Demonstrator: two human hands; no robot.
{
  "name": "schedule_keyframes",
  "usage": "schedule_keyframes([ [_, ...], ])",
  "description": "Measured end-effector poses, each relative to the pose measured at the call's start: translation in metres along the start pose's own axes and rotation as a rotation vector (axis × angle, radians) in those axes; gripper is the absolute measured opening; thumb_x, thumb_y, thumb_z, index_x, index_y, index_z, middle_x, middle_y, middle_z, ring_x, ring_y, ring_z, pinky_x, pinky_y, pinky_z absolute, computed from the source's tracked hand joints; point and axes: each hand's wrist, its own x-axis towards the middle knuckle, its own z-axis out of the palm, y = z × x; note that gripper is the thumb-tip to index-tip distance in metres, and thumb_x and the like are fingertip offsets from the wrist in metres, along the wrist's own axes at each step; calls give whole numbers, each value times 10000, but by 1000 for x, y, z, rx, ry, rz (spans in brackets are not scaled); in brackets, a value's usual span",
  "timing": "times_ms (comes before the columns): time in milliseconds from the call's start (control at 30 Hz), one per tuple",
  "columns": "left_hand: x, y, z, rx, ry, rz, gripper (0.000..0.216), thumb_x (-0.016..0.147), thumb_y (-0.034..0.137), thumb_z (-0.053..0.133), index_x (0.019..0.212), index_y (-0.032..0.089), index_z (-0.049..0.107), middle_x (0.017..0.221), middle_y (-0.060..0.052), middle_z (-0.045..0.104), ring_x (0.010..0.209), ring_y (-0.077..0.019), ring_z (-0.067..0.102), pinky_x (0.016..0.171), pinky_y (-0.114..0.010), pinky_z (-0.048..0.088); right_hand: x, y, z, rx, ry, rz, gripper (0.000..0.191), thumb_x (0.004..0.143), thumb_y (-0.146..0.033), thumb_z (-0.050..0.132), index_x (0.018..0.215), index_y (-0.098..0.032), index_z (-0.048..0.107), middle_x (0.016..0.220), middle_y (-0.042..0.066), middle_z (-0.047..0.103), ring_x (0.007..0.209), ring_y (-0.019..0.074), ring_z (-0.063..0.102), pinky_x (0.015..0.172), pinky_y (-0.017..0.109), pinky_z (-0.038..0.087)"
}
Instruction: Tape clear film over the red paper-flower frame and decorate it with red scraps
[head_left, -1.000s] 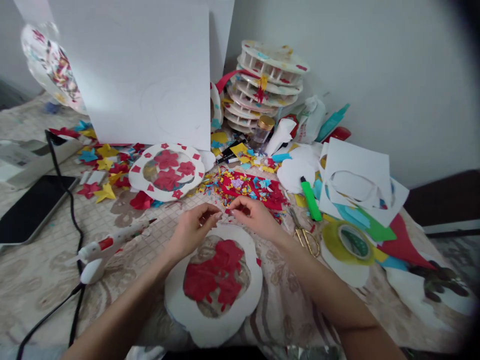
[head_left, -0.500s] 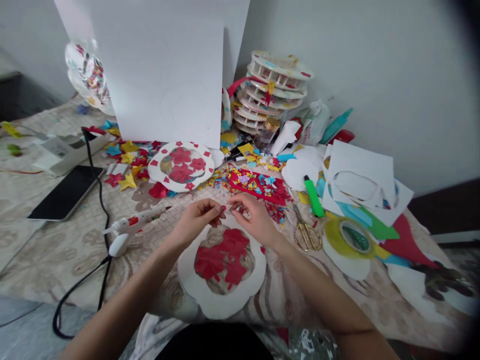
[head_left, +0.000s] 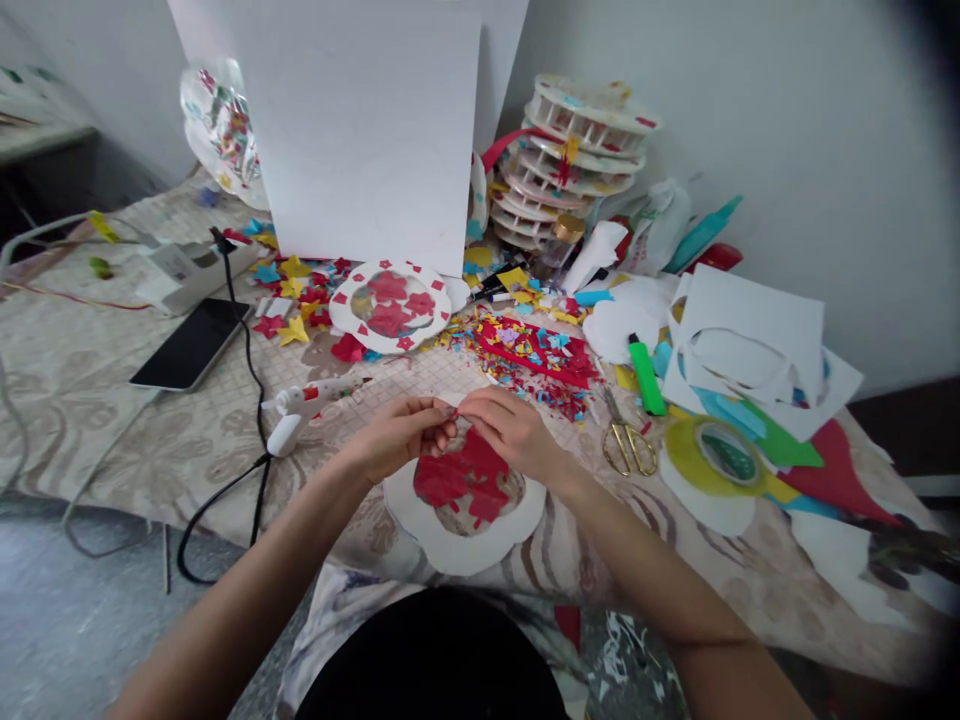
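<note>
My left hand (head_left: pixel 401 437) and my right hand (head_left: pixel 508 428) meet fingertip to fingertip just above a white scalloped paper frame (head_left: pixel 450 545) whose round window is covered with red paper flowers (head_left: pixel 465 477). Both hands are pinched together on a tiny scrap of red paper, too small to make out well. The frame lies flat at the table's near edge, partly under my hands. A white glue gun (head_left: pixel 304 408) rests to the left of my left hand, its black cord running off the table.
A finished frame with red flowers (head_left: pixel 390 305) lies behind, beside a heap of coloured paper scraps (head_left: pixel 532 355). Gold scissors (head_left: pixel 628 445), a green marker (head_left: pixel 645 365) and a tape roll (head_left: pixel 712 455) sit to the right. A phone (head_left: pixel 191 343) lies left; white board (head_left: pixel 367 130) and stacked frames (head_left: pixel 577 160) stand behind.
The camera has swung left and pulled back, so the table shifts right and the floor shows. My hands have drawn closer together, their fingertips now touching over the frame.
</note>
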Motion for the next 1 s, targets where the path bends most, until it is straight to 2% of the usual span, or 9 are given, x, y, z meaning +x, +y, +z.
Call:
schedule_keyframes([
  [133,-21,-10,-1,110,31,80,246,779,383,647,823,145,602,729,-28,644,555,-79,551,526,-205,454,-3,1,2,-8,32,31,204,936,-157,426,1046,-236,579,990,69,621,965,180,595,870,348,497],
  [200,-45,-9,-5,254,73,163,269,811,403,613,906,152,616,744,-32,657,582,-100,580,542,-223,474,-7,4,-1,-9,91,62,183,930,-152,446,1023,-236,580,977,64,627,964,178,600,873,349,497],
  [267,-77,-1,-15,468,183,252,259,838,404,583,825,151,636,741,-44,669,614,-113,595,571,-235,489,-13,11,-5,-22,159,97,178,915,-139,470,1008,-236,587,961,59,638,962,180,607,873,353,496],
  [367,-120,20,-47,678,626,385,272,865,415,541,816,169,647,733,-32,676,613,-115,596,590,-245,507,-25,23,-11,-51,257,194,168,889,-142,513,985,-243,606,947,48,655,929,187,619,836,358,506],
  [467,-137,43,-96,902,1154,445,277,879,407,522,947,157,621,835,-31,675,726,-123,614,711,-267,519,-39,35,-16,-63,300,308,133,877,-181,536,962,-241,619,949,47,656,885,188,619,777,352,513],
  [533,-130,55,-132,1162,1285,351,356,869,395,528,1117,142,563,1005,-50,659,828,-146,609,782,-306,515,-45,41,-18,-30,331,382,120,872,-212,547,962,-233,623,954,53,652,860,188,621,758,353,515],
  [667,-93,67,-191,1526,1089,148,562,914,413,432,1335,47,364,1319,-175,489,1236,-313,435,1021,-459,353,-52,51,-19,-28,411,476,124,860,-271,565,951,-228,637,932,62,655,843,202,621,747,368,514],
  [833,-53,73,-237,1470,1158,-6,735,843,371,555,1379,-34,255,1306,-302,454,1205,-415,447,977,-496,350,-56,59,-15,-26,448,529,158,846,-324,578,939,-216,646,909,59,663,815,202,631,739,369,520],
  [1000,-41,77,-254,1444,1203,-5,776,808,389,584,1394,-9,267,1268,-296,495,1168,-419,484,961,-477,359,-56,63,-13,-62,469,568,210,829,-380,587,930,-208,653,911,65,675,809,203,631,739,367,527],
])
